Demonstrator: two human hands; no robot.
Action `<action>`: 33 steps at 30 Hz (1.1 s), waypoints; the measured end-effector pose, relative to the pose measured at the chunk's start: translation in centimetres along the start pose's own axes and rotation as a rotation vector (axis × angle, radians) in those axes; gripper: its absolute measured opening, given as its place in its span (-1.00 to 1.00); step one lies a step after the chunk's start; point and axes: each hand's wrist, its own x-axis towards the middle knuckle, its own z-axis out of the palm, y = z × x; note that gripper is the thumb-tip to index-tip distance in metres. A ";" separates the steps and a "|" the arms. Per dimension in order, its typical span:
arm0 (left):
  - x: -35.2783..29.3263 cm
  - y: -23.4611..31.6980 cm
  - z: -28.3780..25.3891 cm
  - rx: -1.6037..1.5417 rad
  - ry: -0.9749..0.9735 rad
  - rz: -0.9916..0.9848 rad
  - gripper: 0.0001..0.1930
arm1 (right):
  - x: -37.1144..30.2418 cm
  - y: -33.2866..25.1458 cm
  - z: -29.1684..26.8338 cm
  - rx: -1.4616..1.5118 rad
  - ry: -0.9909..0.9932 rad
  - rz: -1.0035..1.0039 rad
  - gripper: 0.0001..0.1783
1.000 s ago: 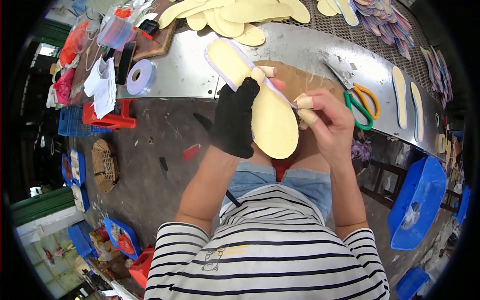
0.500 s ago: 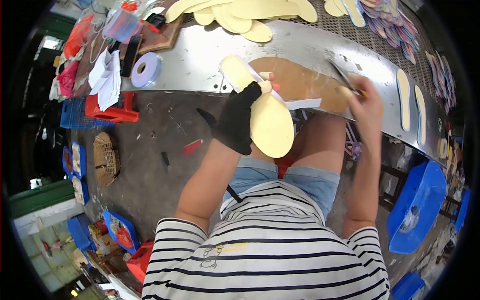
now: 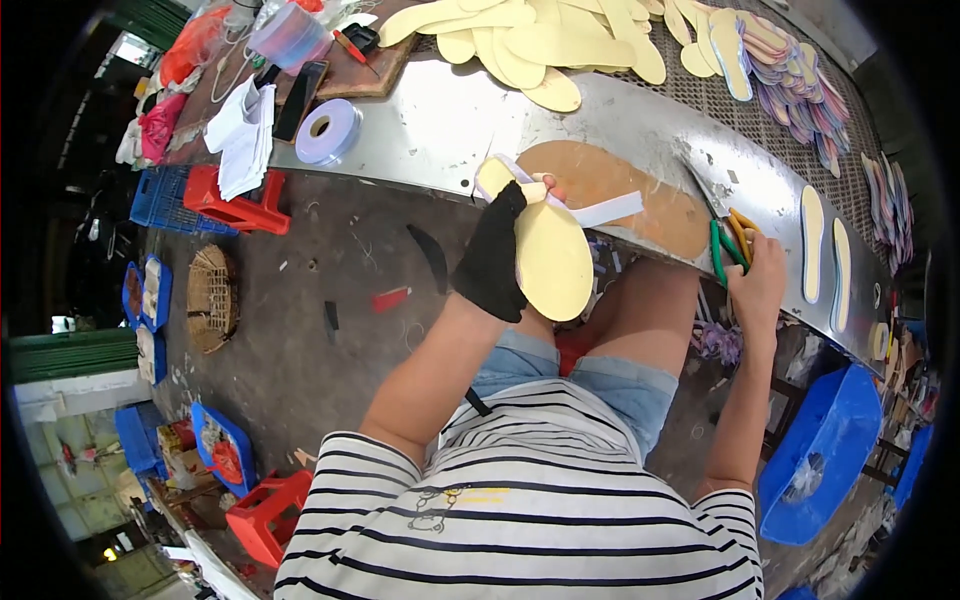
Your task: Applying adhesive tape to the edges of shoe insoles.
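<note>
My left hand (image 3: 497,240), in a black fingerless glove, grips a pale yellow insole (image 3: 555,262). A lavender-white edging strip (image 3: 610,208) runs along part of its edge, and the loose end sticks out to the right over the bench. My right hand (image 3: 758,285) is bare and closes at the handles of a pair of scissors (image 3: 738,245) with green and orange grips. The blades rest on the metal bench and point away from me. My thumb is by the green loop and my fingers are at the orange one.
The metal bench (image 3: 430,110) carries a brown board (image 3: 570,165), a tape roll (image 3: 328,132), a phone (image 3: 300,102) and papers (image 3: 243,140). Insole pieces (image 3: 570,40) pile up behind; two finished-looking insoles (image 3: 812,245) lie at right. A blue tub (image 3: 825,455) stands right of me.
My right hand has come back toward me along the scissors, whose green and orange handles now show. My left hand still holds the insole. The whole view has shifted slightly.
</note>
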 end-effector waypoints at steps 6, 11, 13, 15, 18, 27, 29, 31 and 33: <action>-1.1 0.1 0.2 -0.047 0.079 0.089 -0.81 | -3.2 -4.0 -1.5 1.097 -0.328 0.265 -0.63; -1.3 0.0 -1.0 -0.049 0.111 0.080 -0.85 | -9.2 -10.3 0.5 1.219 -0.588 0.229 -0.46; -1.7 0.0 -0.8 -0.013 0.099 0.076 -0.85 | -10.0 -11.6 1.2 1.228 -0.527 0.221 -0.48; -1.9 -0.2 -0.7 0.021 0.083 0.064 -0.85 | -10.0 -12.4 1.4 1.236 -0.515 0.225 -0.49; -2.2 -0.8 -1.1 0.017 0.107 0.045 -0.86 | -9.4 -13.2 1.6 1.220 -0.481 0.208 -0.50; -3.2 -1.6 -3.6 -0.041 0.098 -0.021 -0.78 | -10.8 -11.9 1.4 1.152 -0.491 0.231 -0.52; -3.0 -0.8 -3.1 0.145 0.127 0.001 -0.75 | -10.2 -10.2 0.8 0.948 -0.440 0.154 -0.59; -2.7 -0.6 -2.0 0.182 0.092 0.011 -0.75 | -7.8 -8.3 0.1 0.688 -0.388 0.299 -0.55; -2.6 -0.5 -0.6 0.391 0.068 0.124 -0.68 | -4.8 -6.1 -0.1 0.452 -0.214 0.226 -0.63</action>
